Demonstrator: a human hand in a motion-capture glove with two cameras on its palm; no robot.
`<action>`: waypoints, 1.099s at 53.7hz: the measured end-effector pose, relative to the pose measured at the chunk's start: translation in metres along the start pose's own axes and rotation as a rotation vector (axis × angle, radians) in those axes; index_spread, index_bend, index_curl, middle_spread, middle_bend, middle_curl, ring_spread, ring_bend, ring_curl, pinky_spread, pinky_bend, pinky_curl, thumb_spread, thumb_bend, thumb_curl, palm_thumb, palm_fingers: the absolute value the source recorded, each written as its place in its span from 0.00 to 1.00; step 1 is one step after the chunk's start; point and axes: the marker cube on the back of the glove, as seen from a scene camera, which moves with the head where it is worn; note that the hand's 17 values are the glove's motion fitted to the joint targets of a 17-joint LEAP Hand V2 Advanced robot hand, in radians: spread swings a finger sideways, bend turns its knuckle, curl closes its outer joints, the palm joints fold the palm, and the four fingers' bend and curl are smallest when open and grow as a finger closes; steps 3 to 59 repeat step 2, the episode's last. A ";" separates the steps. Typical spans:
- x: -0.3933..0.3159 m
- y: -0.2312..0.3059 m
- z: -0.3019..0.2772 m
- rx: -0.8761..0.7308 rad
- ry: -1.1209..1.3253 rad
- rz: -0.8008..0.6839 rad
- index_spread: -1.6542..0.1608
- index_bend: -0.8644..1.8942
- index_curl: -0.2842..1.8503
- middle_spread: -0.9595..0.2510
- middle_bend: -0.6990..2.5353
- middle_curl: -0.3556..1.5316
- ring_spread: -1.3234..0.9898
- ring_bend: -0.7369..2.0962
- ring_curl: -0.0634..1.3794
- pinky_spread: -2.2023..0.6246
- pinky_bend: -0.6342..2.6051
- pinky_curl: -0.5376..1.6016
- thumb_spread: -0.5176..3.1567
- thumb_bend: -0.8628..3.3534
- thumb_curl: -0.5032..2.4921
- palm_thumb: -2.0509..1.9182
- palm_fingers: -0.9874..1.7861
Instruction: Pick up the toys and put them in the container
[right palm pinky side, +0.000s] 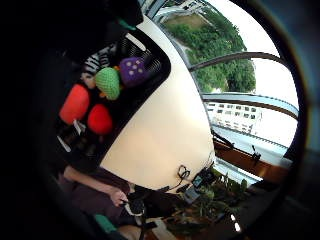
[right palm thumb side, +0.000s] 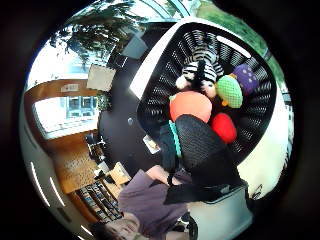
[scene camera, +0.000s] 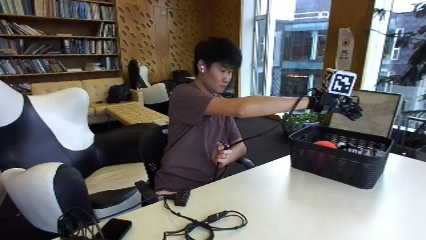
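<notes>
Toys sit inside the black basket (scene camera: 339, 162), which stands on the surface (scene camera: 299, 205) toward its far end. In the thumb-side palm view you can count them: a striped plush (right palm thumb side: 200, 70) lying along the basket floor with its long axis running toward the far wall, a green knitted toy (right palm thumb side: 230, 91) and a purple dotted one (right palm thumb side: 246, 76) touching each other beside it, an orange toy (right palm thumb side: 190, 106) and a red one (right palm thumb side: 224, 127) closer to the near wall. From the outside view only the red top of one toy shows above the rim.

Your right hand (scene camera: 339, 105) hangs in the air above the basket, arm stretched straight out at shoulder height, palm facing down. The fingers are spread and slack, apart, holding nothing and touching nothing. Your bare left hand (scene camera: 223, 152) is held against your torso, pinching a cable. More cable (scene camera: 206, 222) lies coiled on the surface's near edge.
</notes>
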 end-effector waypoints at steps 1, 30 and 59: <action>0.000 0.001 -0.001 0.003 -0.003 -0.016 0.79 0.34 0.32 0.74 0.26 0.38 0.56 0.46 0.29 0.78 0.49 0.43 0.50 0.20 0.33 0.51 0.28; 0.000 0.002 -0.001 0.004 -0.003 -0.022 0.79 0.35 0.32 0.74 0.26 0.38 0.56 0.45 0.29 0.78 0.49 0.43 0.50 0.20 0.33 0.51 0.28; 0.000 0.002 -0.001 0.004 -0.003 -0.022 0.79 0.35 0.32 0.74 0.26 0.38 0.56 0.45 0.29 0.78 0.49 0.43 0.50 0.20 0.33 0.51 0.28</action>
